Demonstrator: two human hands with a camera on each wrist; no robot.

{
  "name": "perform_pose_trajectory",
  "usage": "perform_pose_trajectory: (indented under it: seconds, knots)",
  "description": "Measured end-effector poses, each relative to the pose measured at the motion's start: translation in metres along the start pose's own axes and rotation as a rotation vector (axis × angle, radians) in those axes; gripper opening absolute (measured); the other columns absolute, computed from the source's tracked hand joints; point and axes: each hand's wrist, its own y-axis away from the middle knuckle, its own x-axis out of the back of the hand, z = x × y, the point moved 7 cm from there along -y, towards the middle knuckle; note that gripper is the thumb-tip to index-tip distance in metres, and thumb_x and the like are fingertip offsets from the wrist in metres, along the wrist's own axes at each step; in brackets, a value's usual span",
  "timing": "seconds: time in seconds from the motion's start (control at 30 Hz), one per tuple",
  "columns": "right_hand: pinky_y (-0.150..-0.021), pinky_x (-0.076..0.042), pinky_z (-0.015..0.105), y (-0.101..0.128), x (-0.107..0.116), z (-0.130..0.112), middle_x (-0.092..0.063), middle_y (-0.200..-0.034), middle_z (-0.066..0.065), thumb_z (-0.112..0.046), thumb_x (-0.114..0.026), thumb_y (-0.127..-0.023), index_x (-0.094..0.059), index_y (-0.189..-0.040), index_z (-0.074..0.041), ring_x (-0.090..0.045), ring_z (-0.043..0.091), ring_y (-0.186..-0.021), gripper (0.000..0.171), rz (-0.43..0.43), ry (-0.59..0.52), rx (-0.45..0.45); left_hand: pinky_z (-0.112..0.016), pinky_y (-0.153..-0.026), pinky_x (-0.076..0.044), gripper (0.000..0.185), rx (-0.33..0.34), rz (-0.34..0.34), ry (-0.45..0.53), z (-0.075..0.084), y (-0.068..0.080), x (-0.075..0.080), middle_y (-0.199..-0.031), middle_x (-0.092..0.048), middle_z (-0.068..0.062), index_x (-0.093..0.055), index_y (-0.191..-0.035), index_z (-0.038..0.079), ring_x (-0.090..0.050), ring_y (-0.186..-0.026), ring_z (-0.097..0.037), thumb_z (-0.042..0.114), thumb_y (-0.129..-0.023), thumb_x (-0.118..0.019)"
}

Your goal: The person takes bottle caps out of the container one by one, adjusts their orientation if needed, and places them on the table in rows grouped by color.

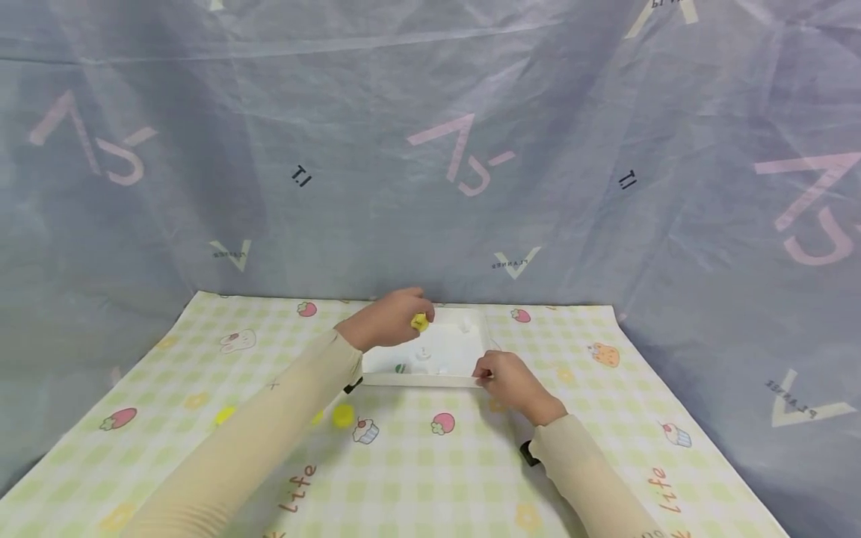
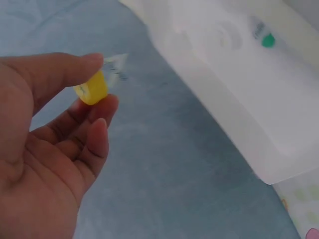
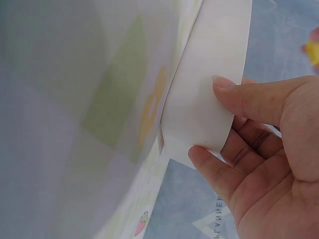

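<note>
My left hand point(image 1: 395, 317) pinches a small, thick yellow disc point(image 2: 92, 88) between thumb and fingertips, with a dark mark on its flat face. In the head view that hand hangs over the left back part of a shallow white tray point(image 1: 420, 380). My right hand point(image 1: 513, 379) is at the tray's near right corner. The right wrist view shows its thumb on the outside of the white wall point(image 3: 199, 99), other fingers behind the edge. Inside the tray, a small green spot point(image 2: 268, 40) shows beside dark lettering.
Yellow discs lie on the checked tablecloth around my left forearm, one left of it point(image 1: 226, 415) and another just right of it point(image 1: 344, 415); a third is partly hidden by the sleeve. A grey-blue curtain point(image 1: 377, 209) hangs behind the table's back edge.
</note>
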Motion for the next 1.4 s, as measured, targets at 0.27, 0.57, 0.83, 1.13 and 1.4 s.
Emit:
perform_pose_trajectory:
  seconds: [0.27, 0.57, 0.83, 1.13, 1.4]
  knots:
    - [-0.070, -0.054, 0.029, 0.000, 0.000, 0.002, -0.063, -0.078, -0.004, 0.004, -0.074, -0.084, -0.074, -0.080, -0.009, -0.063, 0.013, -0.076, 0.014, 0.008, 0.008, 0.000, -0.033, -0.087, -0.051, 0.026, -0.016, 0.002, 0.030, 0.018, 0.050, 0.002, -0.105, -0.063, 0.002, -0.073, -0.111, 0.012, -0.061, -0.097, -0.015, 0.004, -0.087, -0.074]
    - [-0.071, -0.054, 0.029, 0.000, 0.002, 0.004, -0.064, -0.078, -0.004, 0.004, -0.075, -0.083, -0.074, -0.080, -0.010, -0.064, 0.012, -0.076, 0.015, 0.017, -0.001, -0.012, -0.032, -0.081, -0.050, 0.025, 0.041, -0.083, 0.102, 0.010, 0.094, -0.030, -0.102, -0.064, 0.005, -0.073, -0.110, 0.011, -0.058, -0.088, -0.014, 0.008, -0.085, -0.078]
    - [-0.070, -0.054, 0.028, -0.001, 0.000, 0.003, -0.063, -0.078, -0.005, 0.004, -0.075, -0.083, -0.074, -0.079, -0.011, -0.063, 0.011, -0.075, 0.016, 0.014, -0.007, -0.002, -0.028, -0.073, -0.049, 0.023, 0.092, -0.165, 0.141, -0.003, 0.110, -0.073, -0.097, -0.065, 0.005, -0.075, -0.102, 0.009, -0.053, -0.078, -0.009, 0.004, -0.080, -0.080]
    - [-0.070, -0.054, 0.028, -0.002, -0.004, 0.003, -0.063, -0.078, -0.006, 0.003, -0.075, -0.083, -0.073, -0.078, -0.013, -0.062, 0.010, -0.075, 0.017, 0.006, -0.008, -0.021, -0.023, -0.061, -0.041, 0.016, 0.067, -0.143, 0.104, -0.011, 0.120, -0.089, -0.076, -0.052, 0.006, -0.068, -0.076, 0.017, -0.041, -0.065, -0.006, 0.004, -0.080, -0.077]
    - [-0.071, -0.054, 0.029, -0.002, -0.003, 0.003, -0.063, -0.079, -0.006, 0.002, -0.075, -0.084, -0.074, -0.080, -0.012, -0.062, 0.010, -0.076, 0.015, -0.006, -0.005, -0.032, -0.024, -0.064, -0.041, 0.014, 0.069, -0.128, 0.071, -0.012, 0.121, -0.087, -0.079, -0.052, 0.004, -0.068, -0.080, 0.017, -0.039, -0.068, -0.007, 0.015, -0.082, -0.081]
